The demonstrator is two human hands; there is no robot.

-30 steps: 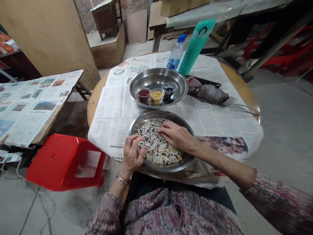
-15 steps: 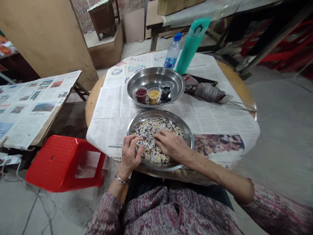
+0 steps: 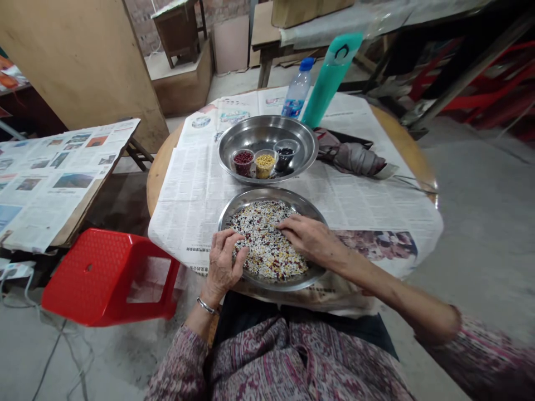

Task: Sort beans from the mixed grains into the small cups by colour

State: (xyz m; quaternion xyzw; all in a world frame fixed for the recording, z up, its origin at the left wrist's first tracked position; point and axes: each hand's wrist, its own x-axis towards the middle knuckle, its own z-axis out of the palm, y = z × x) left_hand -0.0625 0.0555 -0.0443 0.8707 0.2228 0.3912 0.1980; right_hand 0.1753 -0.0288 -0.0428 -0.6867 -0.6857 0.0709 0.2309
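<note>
A steel basin (image 3: pixel 273 287) in front of me holds a spread layer of white grains (image 3: pixel 267 223) mixed with dark red, yellow and black beans. At the basin's left rim rests my left hand (image 3: pixel 225 262), its fingers bent and its thumb held apart; I see nothing in it. Reaching in from the right, my right hand (image 3: pixel 311 236) lies over the mix with its fingers stretched forward and the tips at the grains. Behind, a second steel basin (image 3: pixel 267 131) holds a cup of red beans (image 3: pixel 243 161), a cup of yellow beans (image 3: pixel 264 164) and a cup of black beans (image 3: pixel 286 155).
Newspaper (image 3: pixel 188 189) covers the round table. A water bottle (image 3: pixel 297 92), a tall teal container (image 3: pixel 330 81) and a folded grey umbrella (image 3: pixel 353 156) stand or lie beyond the basins. At left are a red stool (image 3: pixel 96 278) and a newspaper-covered table (image 3: pixel 62 172).
My right hand has moved to the right across the grains, and its fingers have straightened somewhat. My left hand stays at the basin's left rim.
</note>
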